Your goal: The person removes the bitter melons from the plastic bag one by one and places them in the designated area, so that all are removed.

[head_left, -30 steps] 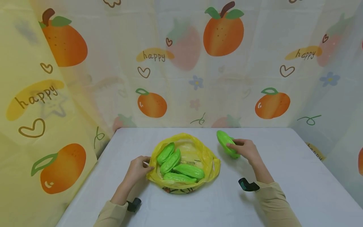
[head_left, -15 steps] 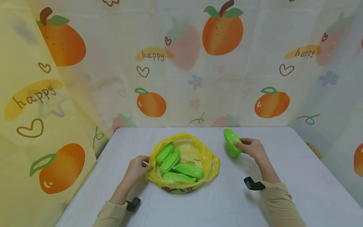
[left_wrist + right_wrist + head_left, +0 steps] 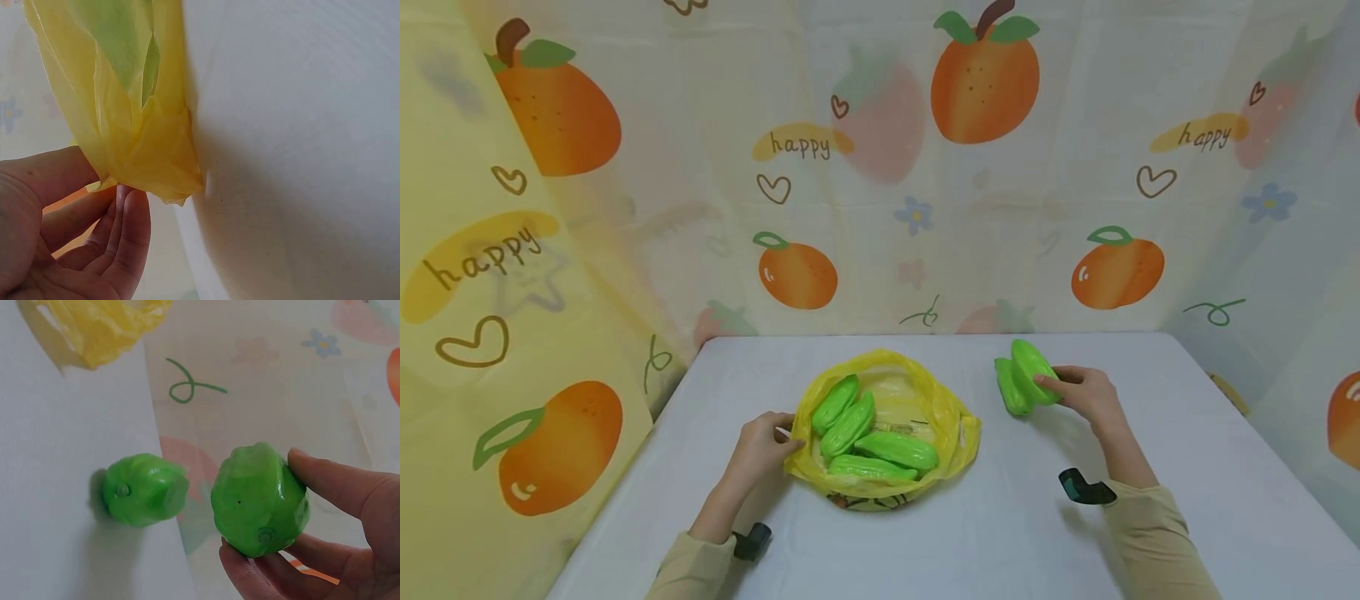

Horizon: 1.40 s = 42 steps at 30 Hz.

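A yellow plastic bag [image 3: 970,433] stands on the table with its mouth spread wide, and several green ridged bitter melons [image 3: 897,450] lie inside. My left hand [image 3: 760,446] pinches the bag's left rim between thumb and fingers; the left wrist view shows the thin plastic [image 3: 147,156] at the fingertips. To the right of the bag, my right hand [image 3: 1086,396] grips another bitter melon [image 3: 1030,367], tilted and held above the table. Just left of it a second loose bitter melon [image 3: 1011,390] lies on the table, partly hidden in the head view but apart in the right wrist view [image 3: 144,490].
A white cloth [image 3: 940,542] covers the table. Behind it hangs a curtain [image 3: 865,250] printed with oranges and strawberries, and a yellowish one [image 3: 445,433] runs along the left side. A dark wrist camera [image 3: 1086,489] sits below my right hand.
My right hand has moved to the right with its bitter melon, bringing the loose one on the table more into view. My left hand stays at the bag's rim.
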Motion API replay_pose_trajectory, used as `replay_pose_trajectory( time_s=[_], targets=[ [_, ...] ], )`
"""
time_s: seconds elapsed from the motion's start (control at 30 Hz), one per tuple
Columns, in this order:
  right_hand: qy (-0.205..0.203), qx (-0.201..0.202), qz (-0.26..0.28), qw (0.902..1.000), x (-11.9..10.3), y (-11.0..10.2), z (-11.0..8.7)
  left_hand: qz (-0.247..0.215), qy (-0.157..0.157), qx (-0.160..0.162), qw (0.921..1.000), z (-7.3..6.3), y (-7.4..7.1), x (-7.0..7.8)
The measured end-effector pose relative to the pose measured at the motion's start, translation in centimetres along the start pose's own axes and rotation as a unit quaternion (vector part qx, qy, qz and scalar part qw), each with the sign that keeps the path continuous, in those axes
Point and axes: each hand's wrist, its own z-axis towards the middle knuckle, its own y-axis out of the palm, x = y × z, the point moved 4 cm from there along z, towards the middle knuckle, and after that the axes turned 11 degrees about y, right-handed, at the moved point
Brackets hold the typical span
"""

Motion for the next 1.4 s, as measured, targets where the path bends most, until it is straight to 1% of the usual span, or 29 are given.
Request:
replay_pose_trajectory(
  time_s=[0.27, 0.53, 0.67, 0.87, 1.13, 1.4],
  targets=[
    [0.005, 0.01, -0.004, 0.9999, 0.8, -0.6, 0.1, 0.001, -0.002, -0.001, 1.0, -0.1, 0.0, 0.0],
    [0.033, 0.016, -0.01, 0.9993, 2.0, -1.0, 0.8, 0.005, 0.0, -0.002, 1.0, -0.1, 0.0, 0.0],
    [0.039, 0.022, -0.011, 0.9989, 2.4, -1.1, 1.1, 0.003, 0.001, -0.002, 1.0, 0.0, 0.0, -0.1],
    [0.046, 0.029, -0.006, 0.9985, 2.9, -1.1, 1.5, 0.002, 0.003, -0.002, 1.0, 0.0, 0.0, -0.3],
    [0.064, 0.04, -0.008, 0.9971, 3.6, -0.8, 2.0, 0.002, 0.008, -0.001, 1.0, 0.0, -0.1, -0.1],
    [0.079, 0.038, -0.006, 0.9962, 4.1, -0.3, 2.6, 0.0, 0.004, -0.001, 1.0, 0.0, -0.1, -0.1]
  ],
)
